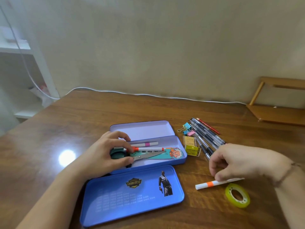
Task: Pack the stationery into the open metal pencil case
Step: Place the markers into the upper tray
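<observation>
Inside the pencil case [180, 147], the left hand [105, 151] pinched an orange-capped marker [145, 149]; right of it, the right hand's [239, 162] curled fingers [219, 176] gripped a white marker [212, 183].

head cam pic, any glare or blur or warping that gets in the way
Head view: a bright glare spot sits on the table left of the left hand; the right hand is motion-blurred; wide-angle distortion curves the table's far edge; the pencil case and its contents stay legible.
</observation>
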`<action>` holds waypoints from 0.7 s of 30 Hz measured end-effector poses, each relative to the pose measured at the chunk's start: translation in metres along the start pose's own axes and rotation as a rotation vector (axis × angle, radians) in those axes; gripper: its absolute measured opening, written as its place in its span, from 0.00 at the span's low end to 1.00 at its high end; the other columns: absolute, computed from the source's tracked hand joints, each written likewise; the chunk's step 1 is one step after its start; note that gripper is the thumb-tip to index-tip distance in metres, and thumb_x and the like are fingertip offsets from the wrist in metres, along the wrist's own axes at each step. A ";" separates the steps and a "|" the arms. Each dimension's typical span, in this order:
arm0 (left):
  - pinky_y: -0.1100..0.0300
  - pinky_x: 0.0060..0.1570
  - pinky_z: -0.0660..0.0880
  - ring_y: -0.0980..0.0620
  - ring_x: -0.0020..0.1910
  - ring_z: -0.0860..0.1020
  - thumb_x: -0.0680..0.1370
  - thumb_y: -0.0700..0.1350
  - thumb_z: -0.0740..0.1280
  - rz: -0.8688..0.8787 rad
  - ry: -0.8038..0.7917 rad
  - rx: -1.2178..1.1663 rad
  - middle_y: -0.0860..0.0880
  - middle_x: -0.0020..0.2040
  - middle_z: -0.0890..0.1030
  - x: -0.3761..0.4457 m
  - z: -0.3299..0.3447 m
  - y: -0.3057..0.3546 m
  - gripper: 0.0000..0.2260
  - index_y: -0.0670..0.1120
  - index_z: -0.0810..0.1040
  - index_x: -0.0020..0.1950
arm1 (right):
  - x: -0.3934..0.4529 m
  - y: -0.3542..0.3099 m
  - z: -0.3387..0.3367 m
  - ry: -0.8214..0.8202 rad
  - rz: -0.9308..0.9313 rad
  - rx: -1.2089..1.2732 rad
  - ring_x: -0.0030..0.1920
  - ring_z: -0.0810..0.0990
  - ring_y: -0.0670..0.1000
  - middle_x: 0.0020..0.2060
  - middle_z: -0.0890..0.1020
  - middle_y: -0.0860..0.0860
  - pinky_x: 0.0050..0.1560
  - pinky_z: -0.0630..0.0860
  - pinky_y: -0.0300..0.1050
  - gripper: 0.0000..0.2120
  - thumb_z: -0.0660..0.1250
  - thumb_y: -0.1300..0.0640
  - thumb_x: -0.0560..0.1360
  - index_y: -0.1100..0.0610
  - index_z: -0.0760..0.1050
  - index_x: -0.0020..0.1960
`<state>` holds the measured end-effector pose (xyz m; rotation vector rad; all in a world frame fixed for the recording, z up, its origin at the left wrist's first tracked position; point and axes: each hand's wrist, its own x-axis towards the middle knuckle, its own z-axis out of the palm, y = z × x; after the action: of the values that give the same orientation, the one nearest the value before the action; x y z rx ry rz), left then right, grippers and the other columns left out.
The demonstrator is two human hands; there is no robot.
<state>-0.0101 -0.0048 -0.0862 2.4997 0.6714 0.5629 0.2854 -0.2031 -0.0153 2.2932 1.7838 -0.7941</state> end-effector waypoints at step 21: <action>0.49 0.69 0.58 0.62 0.67 0.62 0.70 0.71 0.60 -0.040 -0.105 0.103 0.68 0.63 0.68 0.000 0.004 -0.002 0.22 0.70 0.74 0.62 | -0.017 -0.022 -0.004 0.074 -0.274 0.135 0.40 0.77 0.45 0.42 0.81 0.42 0.45 0.76 0.46 0.03 0.66 0.49 0.76 0.45 0.72 0.47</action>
<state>-0.0085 -0.0045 -0.0901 2.5843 0.7247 0.3889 0.2636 -0.2099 0.0013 2.2119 2.1739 -0.9069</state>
